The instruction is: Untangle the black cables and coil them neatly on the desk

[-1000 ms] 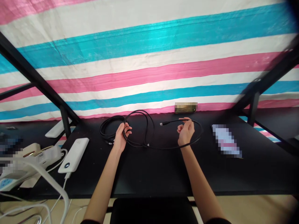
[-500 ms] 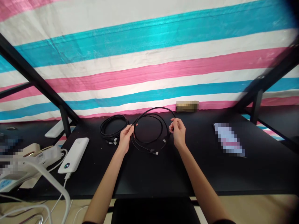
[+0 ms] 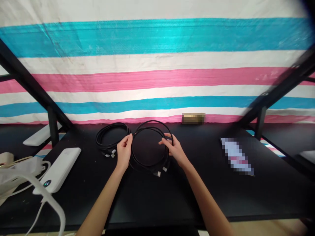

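A black cable with metal-ended plugs hangs in loose loops between my two hands, low over the black table. My left hand pinches the left side of the loops, thumb against fingers. On the right side, my right hand has its thumb and fingers around the strands, closing on the loops from the right. Just left of my left hand lies a second black cable, coiled up, its plugs at the near side of the coil.
A white power bank with a plugged-in white cable lies at left, beside a white power strip. A small blurred box stands at the back. A blurred flat packet lies at right. Black metal frame bars slant at both sides.
My right hand has moved left, drawing closer to my left hand, and the cable's outer loop is smaller. The camera view has tilted and shifted slightly.
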A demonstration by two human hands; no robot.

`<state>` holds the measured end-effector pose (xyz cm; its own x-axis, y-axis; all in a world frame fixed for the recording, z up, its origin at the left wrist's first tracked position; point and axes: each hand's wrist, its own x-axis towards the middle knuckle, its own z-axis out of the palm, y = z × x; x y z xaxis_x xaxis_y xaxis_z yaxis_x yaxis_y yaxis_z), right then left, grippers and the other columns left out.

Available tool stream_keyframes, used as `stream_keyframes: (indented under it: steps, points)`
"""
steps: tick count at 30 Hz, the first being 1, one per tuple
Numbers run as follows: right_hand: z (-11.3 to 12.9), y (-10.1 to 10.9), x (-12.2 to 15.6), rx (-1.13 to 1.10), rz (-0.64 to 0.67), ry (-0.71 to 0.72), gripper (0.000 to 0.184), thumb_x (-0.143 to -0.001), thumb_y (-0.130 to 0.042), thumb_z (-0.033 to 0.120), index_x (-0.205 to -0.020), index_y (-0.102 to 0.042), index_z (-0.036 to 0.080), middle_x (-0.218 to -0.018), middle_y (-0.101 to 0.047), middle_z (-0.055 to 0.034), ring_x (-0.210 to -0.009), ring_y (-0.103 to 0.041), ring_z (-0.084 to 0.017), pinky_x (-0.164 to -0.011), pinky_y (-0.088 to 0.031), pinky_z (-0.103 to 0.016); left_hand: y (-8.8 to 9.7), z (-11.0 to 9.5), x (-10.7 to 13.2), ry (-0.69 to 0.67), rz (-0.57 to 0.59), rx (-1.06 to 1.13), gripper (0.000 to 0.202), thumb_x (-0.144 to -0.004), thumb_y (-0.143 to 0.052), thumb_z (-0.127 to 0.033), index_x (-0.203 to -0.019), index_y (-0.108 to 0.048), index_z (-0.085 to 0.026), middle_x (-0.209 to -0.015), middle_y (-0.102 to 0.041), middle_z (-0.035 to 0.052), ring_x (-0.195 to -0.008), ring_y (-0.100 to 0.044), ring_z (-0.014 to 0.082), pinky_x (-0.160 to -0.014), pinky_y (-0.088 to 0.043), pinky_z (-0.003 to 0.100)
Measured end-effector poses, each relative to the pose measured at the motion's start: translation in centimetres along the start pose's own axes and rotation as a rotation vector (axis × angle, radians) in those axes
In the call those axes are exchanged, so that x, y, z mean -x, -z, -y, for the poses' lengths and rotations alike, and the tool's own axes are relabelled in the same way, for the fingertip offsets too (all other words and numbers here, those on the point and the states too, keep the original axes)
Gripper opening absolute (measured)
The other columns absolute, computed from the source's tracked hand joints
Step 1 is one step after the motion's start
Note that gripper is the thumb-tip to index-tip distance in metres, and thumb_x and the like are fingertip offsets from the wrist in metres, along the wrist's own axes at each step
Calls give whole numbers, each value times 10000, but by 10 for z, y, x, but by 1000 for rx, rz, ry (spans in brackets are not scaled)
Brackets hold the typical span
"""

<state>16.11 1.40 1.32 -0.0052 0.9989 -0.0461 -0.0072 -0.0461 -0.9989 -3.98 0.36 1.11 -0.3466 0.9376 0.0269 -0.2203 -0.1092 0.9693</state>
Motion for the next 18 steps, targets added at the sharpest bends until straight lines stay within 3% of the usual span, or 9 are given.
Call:
stream_keyframes:
  steps: [2, 4, 8, 11, 15, 18]
  points:
    - [-3, -1, 0, 61, -24, 15, 508, -640, -693, 468, -1018, -503, 185, -581, -591, 31, -387, -378, -64, -354, -267, -187, 0, 3, 0, -102, 22, -96, 318, -757, -606, -462, -655, -639, -163, -609, -544, -14, -590, -478, 112, -517, -360, 186]
    - [-5, -2, -2, 62, -51, 27, 480, -644, -689, 483, -976, -515, 183, -517, -528, 59, -383, -384, -72, -357, -280, -193, 1, 5, 0, -120, 52, -140, 339, -780, -576, -474, -656, -633, -164, -610, -537, -11, -604, -480, 121, -536, -363, 191]
    - [-2, -2, -3, -42, -64, 49, 413, -718, -591, 559, -908, -547, 195, -519, -498, 65, -333, -295, -49, -317, -181, -190, 2, 6, -3, -154, 14, -169, 349, -775, -575, -484, -661, -647, -162, -584, -521, -15, -583, -464, 123, -525, -347, 199]
    - [3, -2, -1, -114, -42, 62, 410, -733, -561, 580, -849, -564, 187, -479, -481, 62, -323, -235, -41, -321, -133, -189, 3, -1, -2, -215, -67, -179, 350, -770, -579, -484, -658, -658, -162, -468, -391, -44, -464, -354, 99, -441, -275, 207]
    - [9, 2, 0, -137, -43, 179, 405, -756, -532, 577, -750, -575, 174, -669, -615, -27, -345, -297, -38, -328, -147, -197, 6, -20, 3, -339, -196, -196, 380, -820, -509, -485, -870, -695, -158, -436, -268, -73, -402, -239, 79, -392, -192, 207]
    - [20, 15, -1, -198, -195, 324, 382, -741, -571, 555, -695, -555, 177, -849, -633, -51, -409, -397, -42, -336, -176, -187, 18, -41, 1, -469, -350, -192, 394, -831, -491, -487, -863, -683, -144, -428, -288, -77, -395, -235, 67, -384, -176, 202]
